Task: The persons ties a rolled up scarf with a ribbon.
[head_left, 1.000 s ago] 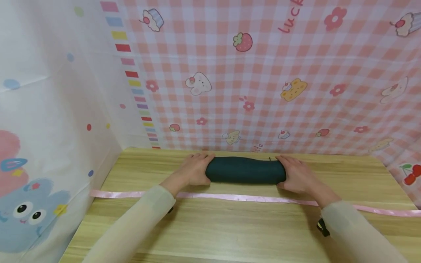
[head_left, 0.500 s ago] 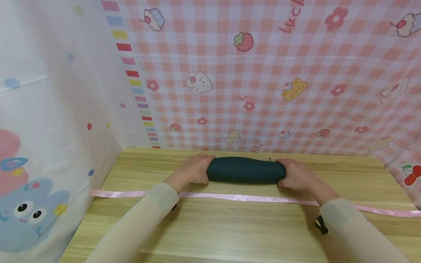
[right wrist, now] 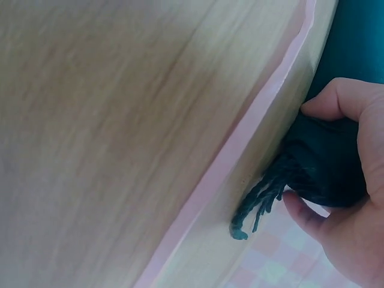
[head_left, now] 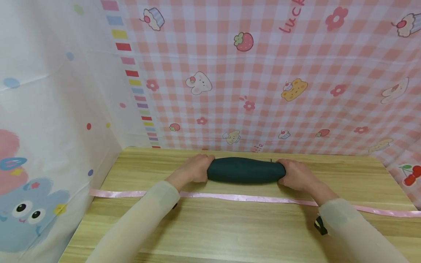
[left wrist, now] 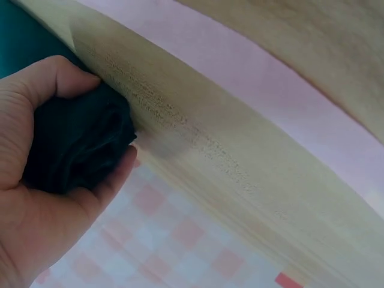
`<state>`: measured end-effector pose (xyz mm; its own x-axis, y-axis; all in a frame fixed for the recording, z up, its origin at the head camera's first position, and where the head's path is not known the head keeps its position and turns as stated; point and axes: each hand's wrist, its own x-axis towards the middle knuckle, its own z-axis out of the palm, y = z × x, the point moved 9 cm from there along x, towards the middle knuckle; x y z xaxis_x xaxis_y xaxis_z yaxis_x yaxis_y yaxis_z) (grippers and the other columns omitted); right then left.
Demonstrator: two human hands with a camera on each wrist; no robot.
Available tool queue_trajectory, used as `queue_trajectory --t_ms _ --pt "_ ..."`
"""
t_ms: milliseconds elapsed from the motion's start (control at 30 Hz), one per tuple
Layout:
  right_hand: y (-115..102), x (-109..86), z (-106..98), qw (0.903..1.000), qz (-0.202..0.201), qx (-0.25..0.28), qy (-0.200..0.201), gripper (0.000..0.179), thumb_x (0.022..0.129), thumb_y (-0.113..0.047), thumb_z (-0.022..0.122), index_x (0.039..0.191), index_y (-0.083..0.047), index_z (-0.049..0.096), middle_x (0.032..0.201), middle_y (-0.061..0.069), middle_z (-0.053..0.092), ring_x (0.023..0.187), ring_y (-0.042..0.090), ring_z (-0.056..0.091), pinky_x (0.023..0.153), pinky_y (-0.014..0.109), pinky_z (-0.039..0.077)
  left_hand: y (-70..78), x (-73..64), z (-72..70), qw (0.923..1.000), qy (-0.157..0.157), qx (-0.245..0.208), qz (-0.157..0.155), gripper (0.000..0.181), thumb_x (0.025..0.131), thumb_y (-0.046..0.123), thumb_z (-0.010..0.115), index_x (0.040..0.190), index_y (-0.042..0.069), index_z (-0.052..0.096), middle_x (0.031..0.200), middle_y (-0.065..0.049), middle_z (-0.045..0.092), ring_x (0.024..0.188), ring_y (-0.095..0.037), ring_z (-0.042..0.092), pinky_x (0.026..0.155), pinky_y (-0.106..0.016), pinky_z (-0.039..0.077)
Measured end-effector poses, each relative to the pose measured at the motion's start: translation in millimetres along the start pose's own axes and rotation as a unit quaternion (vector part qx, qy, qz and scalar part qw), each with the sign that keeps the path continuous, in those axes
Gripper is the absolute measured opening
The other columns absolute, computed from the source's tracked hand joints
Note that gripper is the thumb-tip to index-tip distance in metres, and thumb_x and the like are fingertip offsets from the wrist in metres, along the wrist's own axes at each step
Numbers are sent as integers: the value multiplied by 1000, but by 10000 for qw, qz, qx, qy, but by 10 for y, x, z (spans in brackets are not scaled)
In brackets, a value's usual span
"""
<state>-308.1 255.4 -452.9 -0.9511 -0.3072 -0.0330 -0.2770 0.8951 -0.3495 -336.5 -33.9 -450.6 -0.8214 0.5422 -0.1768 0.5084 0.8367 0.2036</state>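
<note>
A dark green cloth (head_left: 246,170), rolled into a thick bundle, lies crosswise near the back of the table. My left hand (head_left: 196,168) grips its left end, thumb on the near side and fingers around the far side. Folded layers show in that end of the rolled cloth (left wrist: 78,141) in the left wrist view. At the other end my right hand (head_left: 297,174) holds the roll in the same way. Twisted dark strands (right wrist: 258,201) hang out of that end in the right wrist view. The roll bulges in the middle and narrows toward both hands.
A pink ribbon (head_left: 236,197) runs across the wooden table (head_left: 230,230), nearer to me than the roll. Behind the table hangs a pink checked cloth (head_left: 223,106), with a white printed cloth (head_left: 59,109) on the left.
My left hand has shifted slightly to the right, and both hands have closed more tightly on the ends. The rolled cloth now looks pinched at its ends and rounder in the middle.
</note>
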Motion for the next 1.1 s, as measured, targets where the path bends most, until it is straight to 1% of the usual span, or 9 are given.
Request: queue_trajectory --t_ms 133,300,400,533,700,767,867,967,1100 --pt "-3 -9 -26 9999 -20 60 108 51 78 -9 81 125 3 66 117 22 71 103 40 67 92 61 52 4 17 3 9999 89 -93 39 44 83 0 79 123 7 62 114 -11 71 107 -29 66 100 -45 53" --pt "6 -15 -43 9998 -37 151 159 47 79 -8 81 123 4 66 114 22 72 100 39 67 91 61 52 -1 26 1 9997 191 -144 74 37 87 -4 74 121 6 63 113 -10 71 106 -28 67 100 -45 54" --pt "17 -29 -47 9997 -63 173 172 45 81 -8 81 122 4 67 112 21 72 99 38 67 90 60 52 -2 22 -3 9996 197 -154 100 39 88 -6 71 124 6 63 116 -11 72 108 -28 68 101 -44 53" --pt "14 -62 -69 9995 -140 194 212 44 81 -8 80 122 4 66 111 21 72 97 37 67 89 60 53 0 7 -33 9994 235 -186 189 45 85 -7 71 128 3 63 118 -12 72 109 -29 68 100 -44 54" --pt "-30 -116 -162 9989 -216 245 325 44 81 -8 81 122 4 67 109 21 73 96 37 68 87 58 54 13 -8 -139 9975 514 -153 449 41 79 -9 73 118 3 65 107 -12 73 97 -29 69 89 -44 58" --pt "-63 -137 -222 9987 -237 211 395 44 81 -9 81 121 3 68 107 20 74 94 36 69 85 58 54 9 -17 -192 9965 637 -141 516 41 78 -9 73 117 2 65 105 -12 72 95 -29 69 86 -45 58" --pt "-124 -175 -314 9986 -229 187 436 42 82 -10 81 120 3 69 106 19 74 92 36 69 84 57 55 0 -25 -274 9955 745 -153 567 46 79 -9 73 123 0 64 112 -14 71 100 -31 69 88 -45 58" --pt "-185 -228 -400 9987 -209 232 407 38 84 -9 79 119 3 69 104 18 74 89 33 69 82 56 56 2 -27 -354 9953 750 -224 565 51 81 -8 73 130 0 62 120 -16 71 106 -33 69 93 -46 57" --pt "-266 -329 -529 9982 -262 221 501 35 83 -9 78 116 2 69 96 13 74 79 26 67 74 49 55 35 -5 -472 9950 771 -177 618 47 81 -7 73 126 3 64 118 -14 71 106 -32 69 93 -45 56"
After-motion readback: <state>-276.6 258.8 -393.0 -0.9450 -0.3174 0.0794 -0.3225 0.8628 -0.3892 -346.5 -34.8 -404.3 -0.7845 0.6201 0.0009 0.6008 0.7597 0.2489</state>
